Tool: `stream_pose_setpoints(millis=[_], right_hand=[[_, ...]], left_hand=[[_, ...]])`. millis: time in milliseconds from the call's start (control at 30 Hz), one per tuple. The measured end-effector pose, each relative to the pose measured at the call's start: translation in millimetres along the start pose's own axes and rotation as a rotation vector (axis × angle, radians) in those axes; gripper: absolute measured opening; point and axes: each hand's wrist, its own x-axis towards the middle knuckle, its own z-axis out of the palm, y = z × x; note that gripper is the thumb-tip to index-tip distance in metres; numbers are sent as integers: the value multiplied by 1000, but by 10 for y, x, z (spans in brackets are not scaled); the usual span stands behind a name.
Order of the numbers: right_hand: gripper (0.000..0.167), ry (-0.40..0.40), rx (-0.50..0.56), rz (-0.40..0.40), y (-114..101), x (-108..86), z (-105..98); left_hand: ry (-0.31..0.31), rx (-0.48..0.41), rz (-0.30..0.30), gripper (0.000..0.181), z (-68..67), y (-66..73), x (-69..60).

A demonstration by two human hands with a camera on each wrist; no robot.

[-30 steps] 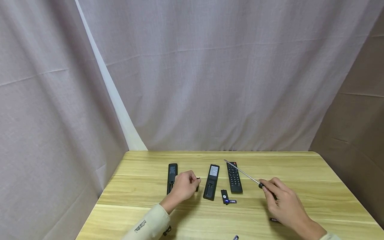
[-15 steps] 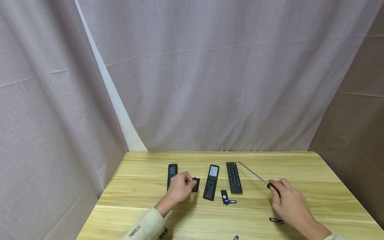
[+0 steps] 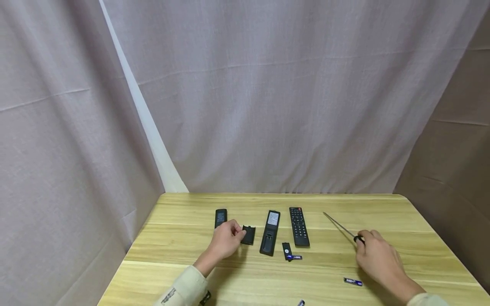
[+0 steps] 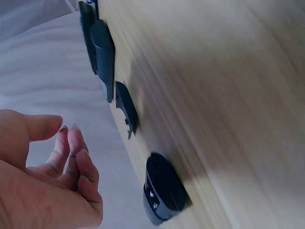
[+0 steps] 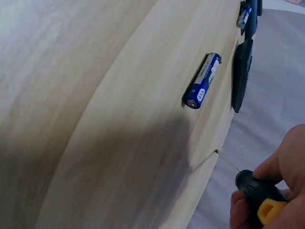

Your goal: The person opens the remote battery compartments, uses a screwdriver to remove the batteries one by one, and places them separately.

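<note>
My left hand [image 3: 223, 241] holds nothing; in the left wrist view its thumb and fingertips are apart. Just right of it lies a black battery cover [image 3: 249, 235], flat on the table. A black remote control [image 3: 220, 217] is partly hidden behind that hand. Gripped in my right hand [image 3: 380, 257] is a screwdriver [image 5: 259, 200] with a black and yellow handle. Its thin shaft points away to the left, and the tip meets its shadow at the tabletop. Nearer the front, a blue AAA battery [image 5: 202, 81] lies beside the right hand.
A remote control [image 3: 270, 233] with its battery compartment exposed lies mid-table. Right of it is another remote control [image 3: 299, 226], buttons up. A small battery cover [image 3: 286, 250] has a battery [image 3: 295, 257] across it. One more battery [image 3: 301, 303] shows at the front. Curtains [image 3: 283, 106] stand behind the table.
My left hand has let go of the battery cover and drawn back left, leaving it on the table. The right hand has carried the screwdriver rightward and lowered its tip, uncovering the battery.
</note>
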Motion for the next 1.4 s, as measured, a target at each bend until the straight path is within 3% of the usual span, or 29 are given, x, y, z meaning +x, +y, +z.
stream_pose_setpoints(millis=[233,400,533,800,1000,1400], right_hand=[[28,-117,-26,22,52,110,47],[11,-207,-40,36,57,167,104],[10,-250,-46,34,66,175,167],[12,-245,-72,4,46,207,189],[8,-246,-109,-17,59,223,195],[6,-296,-98,55,353,359,91]], left_hand=[[-31,-109,-13,20,-43,88,-52],[-39,-127,-20,20,-52,145,-76],[-32,-116,-33,19,-46,159,-83],[-33,-130,-49,18,-50,148,-78],[3,-154,-43,18,-77,128,-74],[40,-149,-54,15,-175,42,-93]])
